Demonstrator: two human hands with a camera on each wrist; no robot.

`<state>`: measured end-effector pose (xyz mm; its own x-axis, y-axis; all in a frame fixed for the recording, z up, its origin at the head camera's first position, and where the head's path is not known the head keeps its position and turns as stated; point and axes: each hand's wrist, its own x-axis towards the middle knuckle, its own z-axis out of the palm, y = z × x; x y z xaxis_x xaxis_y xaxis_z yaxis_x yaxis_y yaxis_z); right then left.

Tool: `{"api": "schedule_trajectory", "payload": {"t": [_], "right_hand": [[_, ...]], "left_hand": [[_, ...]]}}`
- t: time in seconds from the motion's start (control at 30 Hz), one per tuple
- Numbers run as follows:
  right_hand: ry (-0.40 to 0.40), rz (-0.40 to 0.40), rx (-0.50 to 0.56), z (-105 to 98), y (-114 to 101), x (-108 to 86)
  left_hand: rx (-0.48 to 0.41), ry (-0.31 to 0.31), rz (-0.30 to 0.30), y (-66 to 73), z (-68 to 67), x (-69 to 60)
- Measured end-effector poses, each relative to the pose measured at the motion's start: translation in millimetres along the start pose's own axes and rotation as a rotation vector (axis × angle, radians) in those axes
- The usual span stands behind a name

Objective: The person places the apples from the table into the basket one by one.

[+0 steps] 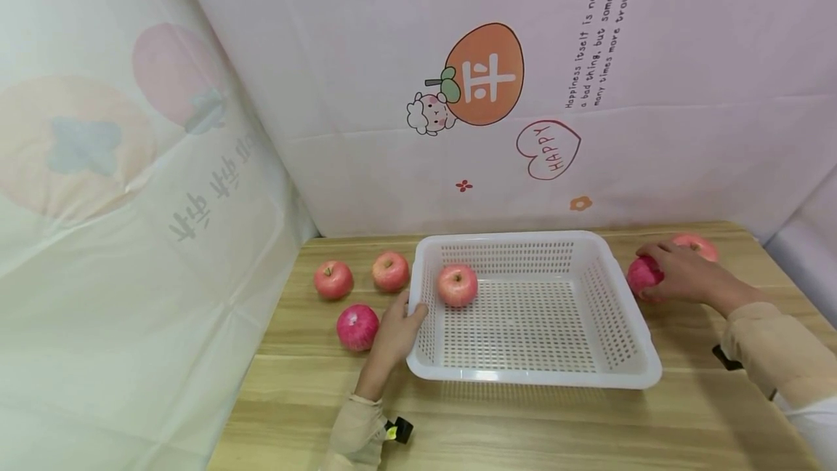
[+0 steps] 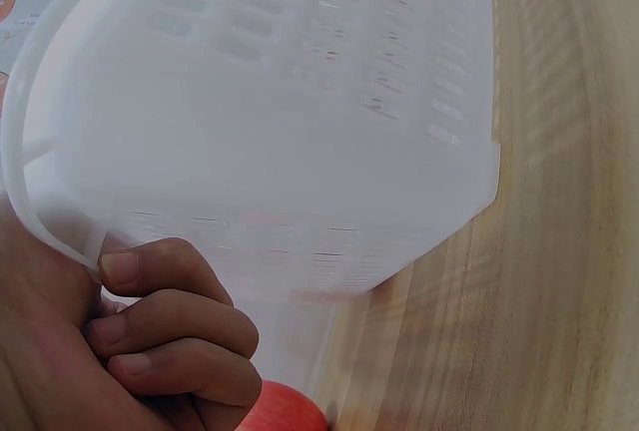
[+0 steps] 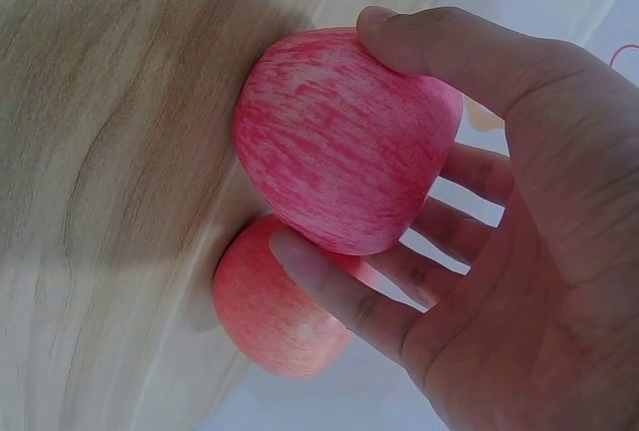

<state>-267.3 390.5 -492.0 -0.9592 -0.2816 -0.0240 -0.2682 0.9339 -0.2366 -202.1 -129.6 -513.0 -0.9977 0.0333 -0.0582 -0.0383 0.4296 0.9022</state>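
A white perforated plastic basket (image 1: 516,376) stands on the wooden table with one apple (image 1: 457,286) inside, near its left wall. My left hand (image 1: 397,329) grips the basket's left rim, thumb over the inside and fingers curled outside, as the left wrist view shows. To the right of the basket, my right hand (image 1: 680,275) holds a deep pink apple (image 3: 344,142), with the thumb on one side and the fingers round the other. Just beyond it lies a lighter red apple (image 3: 285,301), which also shows behind the hand in the head view.
Left of the basket lie two red apples (image 1: 333,280) (image 1: 391,271) towards the back and a deep pink apple (image 1: 357,327) beside my left wrist. A printed white cloth (image 1: 366,129) hangs behind the table (image 1: 294,398), and another covers the left side.
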Motion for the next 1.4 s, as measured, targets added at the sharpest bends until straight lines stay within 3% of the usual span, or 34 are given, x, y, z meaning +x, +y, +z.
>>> {"api": "schedule_trajectory", "payload": {"t": [1.4], "right_hand": [[0.052,-0.022,-0.056,-11,-1,-6.6]], "left_hand": [[-0.015,-0.016,0.002,-2.0,-1.0,1.3]]}}
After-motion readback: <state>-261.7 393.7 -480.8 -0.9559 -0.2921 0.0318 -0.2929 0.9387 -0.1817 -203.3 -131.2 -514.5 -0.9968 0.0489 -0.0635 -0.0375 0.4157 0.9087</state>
